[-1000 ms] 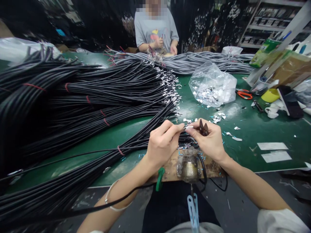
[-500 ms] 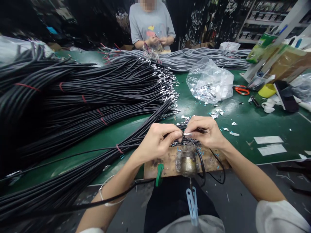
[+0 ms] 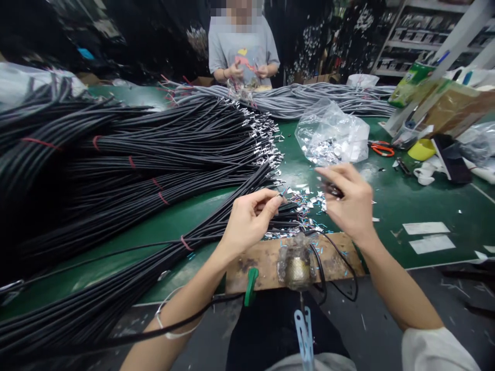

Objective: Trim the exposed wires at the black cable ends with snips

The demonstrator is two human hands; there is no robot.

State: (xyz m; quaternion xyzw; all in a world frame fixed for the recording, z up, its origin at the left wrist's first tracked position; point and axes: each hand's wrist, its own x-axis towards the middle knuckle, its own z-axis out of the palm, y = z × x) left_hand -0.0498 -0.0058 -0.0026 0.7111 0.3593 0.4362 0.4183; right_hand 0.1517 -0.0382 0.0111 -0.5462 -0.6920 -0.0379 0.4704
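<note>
Pinched between thumb and index finger of my left hand (image 3: 253, 216) is the stripped end of a black cable, thin wires showing at its tip. My right hand (image 3: 350, 203) is raised to the right, index finger stretched out, with a small dark metal tool (image 3: 333, 190) in its palm, blurred by motion. The two hands are apart. Below them a round metal fixture (image 3: 298, 265) sits on a wooden board (image 3: 251, 255). Black cables in a bundle (image 3: 209, 221) run under my left hand, their ends among white and blue scraps (image 3: 309, 198).
Large bundles of black cables (image 3: 116, 154) cover the left side. Grey cables (image 3: 309, 98) lie across the back, before a person (image 3: 243, 51). A clear bag of scraps (image 3: 332, 136), orange-handled pliers (image 3: 382, 148) and two white strips (image 3: 429, 236) lie to the right.
My right hand has moved away from my left, to the right and slightly up, its index finger now extended. The white piece between the hands is gone, and thin wires show at the cable's end.
</note>
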